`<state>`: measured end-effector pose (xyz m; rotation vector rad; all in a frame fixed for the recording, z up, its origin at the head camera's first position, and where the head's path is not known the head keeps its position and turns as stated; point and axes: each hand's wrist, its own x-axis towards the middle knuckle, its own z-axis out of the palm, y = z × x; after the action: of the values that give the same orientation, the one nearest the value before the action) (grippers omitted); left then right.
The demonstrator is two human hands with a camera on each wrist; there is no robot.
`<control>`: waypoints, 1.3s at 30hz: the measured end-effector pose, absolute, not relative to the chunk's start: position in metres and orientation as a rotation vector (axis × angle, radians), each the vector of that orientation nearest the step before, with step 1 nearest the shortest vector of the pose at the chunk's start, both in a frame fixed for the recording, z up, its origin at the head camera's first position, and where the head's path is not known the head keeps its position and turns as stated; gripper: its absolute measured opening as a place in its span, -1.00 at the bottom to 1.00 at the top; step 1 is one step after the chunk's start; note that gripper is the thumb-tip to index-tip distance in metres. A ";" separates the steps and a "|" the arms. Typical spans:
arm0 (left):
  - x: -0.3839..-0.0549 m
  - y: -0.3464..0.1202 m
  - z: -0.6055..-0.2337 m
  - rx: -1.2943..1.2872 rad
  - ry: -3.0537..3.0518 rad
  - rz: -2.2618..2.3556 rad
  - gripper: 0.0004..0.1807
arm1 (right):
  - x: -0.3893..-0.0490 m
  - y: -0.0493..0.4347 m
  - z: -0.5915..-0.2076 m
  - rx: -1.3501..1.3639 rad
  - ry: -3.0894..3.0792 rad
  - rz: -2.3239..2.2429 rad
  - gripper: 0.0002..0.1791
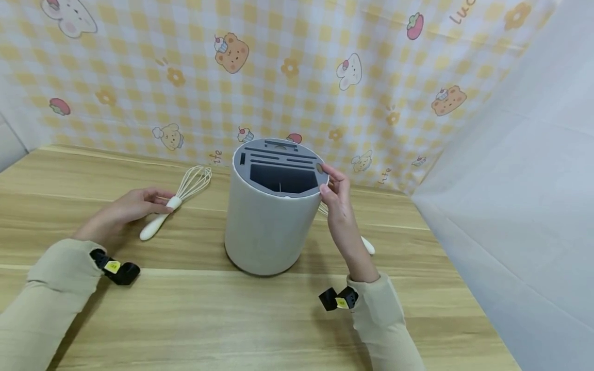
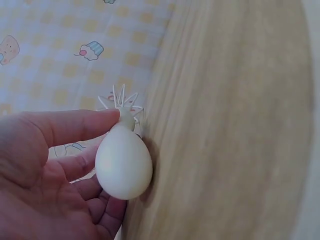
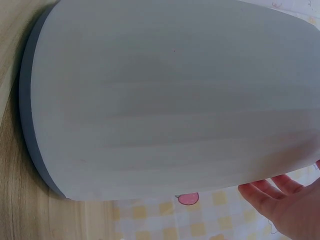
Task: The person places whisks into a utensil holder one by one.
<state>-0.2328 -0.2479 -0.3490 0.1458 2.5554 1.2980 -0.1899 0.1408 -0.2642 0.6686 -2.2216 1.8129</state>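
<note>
On the left of the table lies a white whisk (image 1: 160,221), its wire loops pointing toward the back. My left hand (image 1: 139,206) pinches it at the neck between thumb and fingers; the left wrist view shows the rounded handle end (image 2: 124,165) beside the left hand (image 2: 60,170). A white cylindrical knife holder (image 1: 269,226) with a grey slotted top stands upright in the middle. My right hand (image 1: 341,211) grips its right rim, thumb in front and a finger on the top edge. Fingers (image 3: 260,197) touch its side wall in the right wrist view.
Behind the holder and my right arm, a second whisk (image 1: 368,246) is partly hidden; its handle end and some wires show. A checked cloth (image 1: 287,93) hangs along the back of the wooden table (image 1: 209,319). A white sheet (image 1: 501,206) borders the right side.
</note>
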 end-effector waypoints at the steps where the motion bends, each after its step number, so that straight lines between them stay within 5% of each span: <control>1: -0.233 -0.248 -0.349 0.140 2.556 1.291 -0.35 | -0.190 0.141 -0.264 0.671 -2.222 1.815 -0.42; 39: -0.226 -0.238 -0.319 0.099 2.502 1.634 -0.41 | -0.189 0.141 -0.265 0.680 -2.224 1.801 -0.41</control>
<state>-0.2258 -0.2382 -0.3189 0.0994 2.5016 1.6339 -0.1894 0.1412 -0.2652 0.6797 -2.2242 1.8009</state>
